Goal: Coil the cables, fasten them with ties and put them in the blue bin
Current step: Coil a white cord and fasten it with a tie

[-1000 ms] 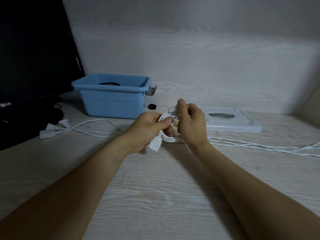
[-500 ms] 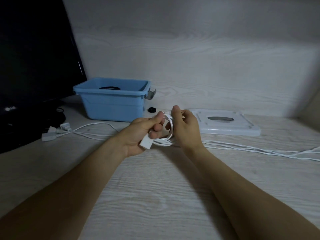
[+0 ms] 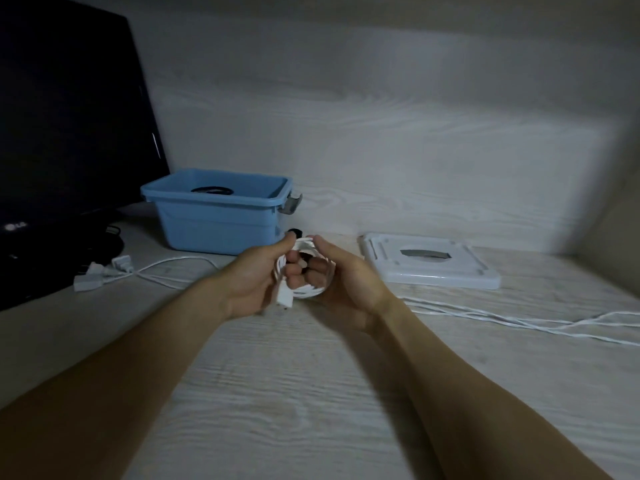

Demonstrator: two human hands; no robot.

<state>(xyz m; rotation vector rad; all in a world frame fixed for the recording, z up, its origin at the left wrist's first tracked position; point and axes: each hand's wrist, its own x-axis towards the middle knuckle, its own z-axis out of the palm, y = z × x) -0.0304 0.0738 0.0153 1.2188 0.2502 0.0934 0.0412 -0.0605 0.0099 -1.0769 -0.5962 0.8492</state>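
A small white cable coil [image 3: 306,291] is held above the desk between both hands. My left hand [image 3: 258,280] grips its left side, with a white plug [image 3: 284,297] hanging below the fingers. My right hand [image 3: 341,284] curls round the coil's right side, thumb on top. The blue bin [image 3: 218,223] stands behind the hands, a little left, with a coiled black cable [image 3: 212,190] inside. A small black tie roll [image 3: 294,232] lies by the bin's right corner. Loose white cables lie at the left [image 3: 173,268] and right [image 3: 502,315].
A dark monitor [image 3: 69,133] stands at the left with white connectors [image 3: 104,273] in front of it. The bin's white lid [image 3: 429,263] lies flat at the right. A wooden wall runs behind and to the right of the desk [image 3: 311,393].
Both hands turned the coil and closed tighter round it, the right hand dropping lower. The view moved closer to the bin.
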